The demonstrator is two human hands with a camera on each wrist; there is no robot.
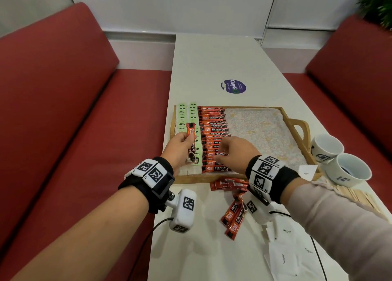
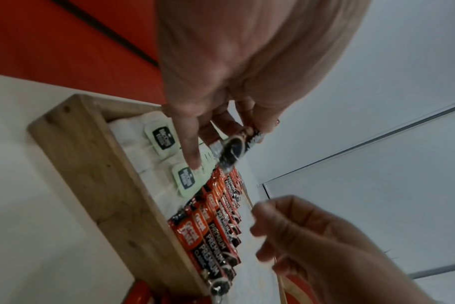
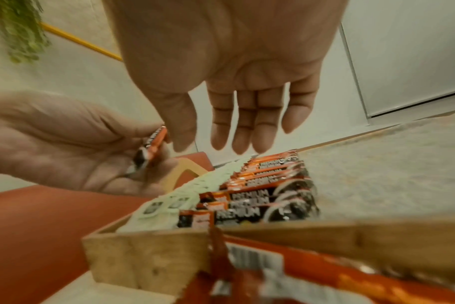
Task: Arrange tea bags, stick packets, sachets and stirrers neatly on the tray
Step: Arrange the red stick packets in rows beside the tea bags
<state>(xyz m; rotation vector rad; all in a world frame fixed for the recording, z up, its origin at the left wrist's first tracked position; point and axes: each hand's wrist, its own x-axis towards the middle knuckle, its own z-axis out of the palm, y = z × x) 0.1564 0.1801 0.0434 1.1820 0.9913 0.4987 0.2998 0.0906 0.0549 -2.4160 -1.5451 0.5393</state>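
A wooden tray (image 1: 191,180) holds two columns of green-tagged tea bags (image 1: 182,117) at its left, and beside them a column of orange stick packets (image 1: 214,130). My left hand (image 1: 186,137) pinches one orange stick packet (image 1: 192,144) upright above the tea bags; the left wrist view shows this packet (image 2: 234,148) held at my fingertips. My right hand (image 1: 222,151) hovers palm-down over the near end of the stick column. Its fingers (image 3: 262,131) are straight and hold nothing.
The tray's right half shows bare patterned liner (image 1: 265,132). In front of the tray lie loose stick packets (image 1: 233,208), white sugar sachets (image 1: 284,257) and wooden stirrers (image 1: 356,195). Two white cups (image 1: 326,147) stand at the right. Red benches flank the table.
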